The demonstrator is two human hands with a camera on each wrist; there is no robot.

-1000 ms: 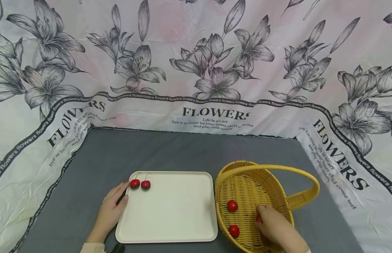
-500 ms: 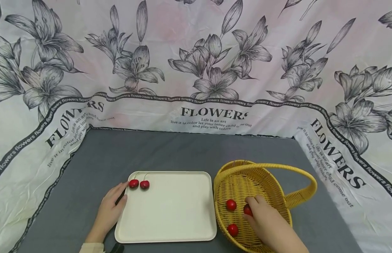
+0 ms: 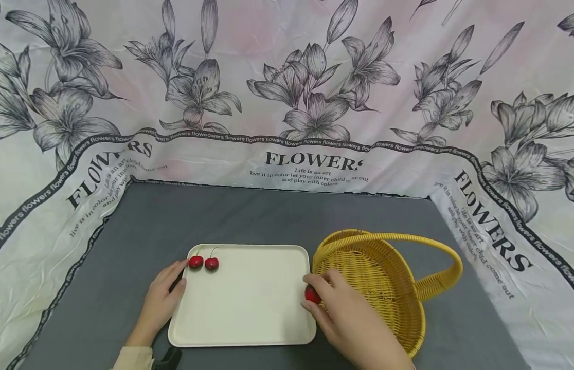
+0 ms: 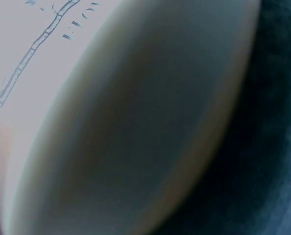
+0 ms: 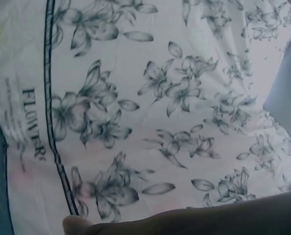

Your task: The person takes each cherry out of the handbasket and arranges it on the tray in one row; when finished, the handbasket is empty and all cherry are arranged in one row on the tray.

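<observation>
Cherry (image 3: 312,294), partly hidden, sits pinched in the right hand (image 3: 346,311) — shifted from basket (image 3: 379,282) toward tray (image 3: 245,300). Left hand (image 3: 161,296), loosely extended, touches tray.

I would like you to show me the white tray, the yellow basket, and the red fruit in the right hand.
White tray (image 3: 243,300), head view: bare middle of its surface.
Yellow basket (image 3: 377,272), head view: bare woven inside.
Red fruit (image 3: 312,294), head view: its uncovered part.

The cherries (image 3: 211,264) are deep red, the tray (image 3: 250,308) cream, the basket (image 3: 384,293) woven yellow, the worktop (image 3: 250,216) grey; the white, pink-tinged cloth (image 3: 259,31) carries black line-drawn flowers (image 3: 317,118) and lettering (image 3: 307,159).
</observation>
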